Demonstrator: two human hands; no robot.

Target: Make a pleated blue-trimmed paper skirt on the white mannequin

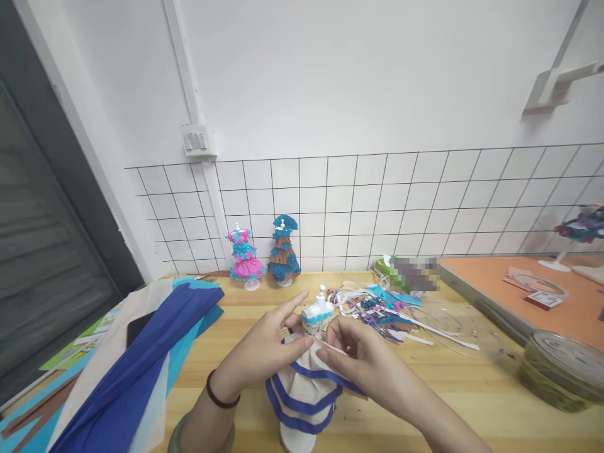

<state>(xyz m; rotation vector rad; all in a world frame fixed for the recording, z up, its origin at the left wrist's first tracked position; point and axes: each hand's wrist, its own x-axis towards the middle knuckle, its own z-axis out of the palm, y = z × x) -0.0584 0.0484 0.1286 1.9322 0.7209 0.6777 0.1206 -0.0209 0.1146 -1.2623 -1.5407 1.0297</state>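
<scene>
A small white dress form (319,308) stands on the wooden table, clothed in a cream paper skirt (304,402) with blue bands. A strip of light blue runs across its bodice. At the waist, my left hand (268,340) rests its thumb against the form, its fingers stretched out behind the left side. My right hand (361,352) pinches the edge of the cream paper at the right of the waist, thumb and forefinger together. The form's white base shows below the skirt.
Folded crepe paper (117,384) in blue, cream and light blue lies left. Two dressed miniature forms, one pink (248,267) and one teal-brown (284,255), stand by the wall. Paper scraps (387,311) are heaped behind my right hand. A round clear container (564,368) sits far right.
</scene>
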